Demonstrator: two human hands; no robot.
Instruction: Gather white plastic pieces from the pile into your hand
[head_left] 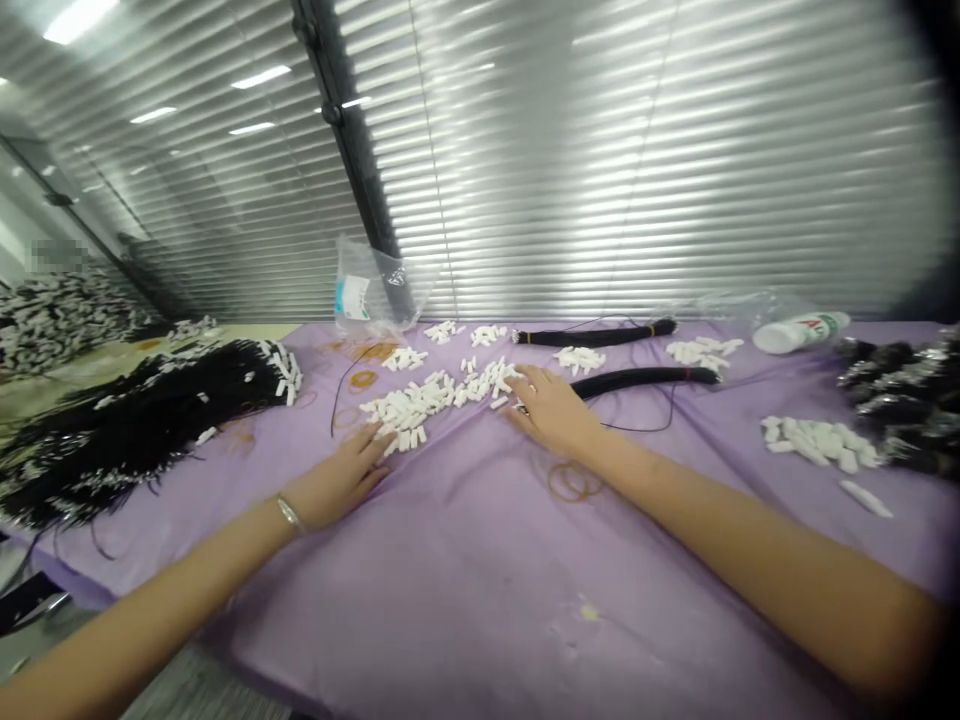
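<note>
Small white pieces (416,402) lie in a long loose pile on the purple cloth (450,560). My left hand (343,478), with a bracelet at the wrist, rests at the pile's lower left edge, its fingers apart and touching the pieces. At the pile's right end is my right hand (551,405), palm down with fingers spread, nothing gripped in it. Just beyond that hand lies a bundle of black cords (645,377), its left end partly hidden. A second black bundle (592,337) lies farther back. Tan rubber bands (575,482) sit below my right wrist.
A large heap of black cords (150,420) covers the left side. More dark bundles (907,390) are at the right edge, near white pieces (817,440) and a white bottle (799,333). A clear plastic bag (375,295) stands at the back against the window blinds (600,150).
</note>
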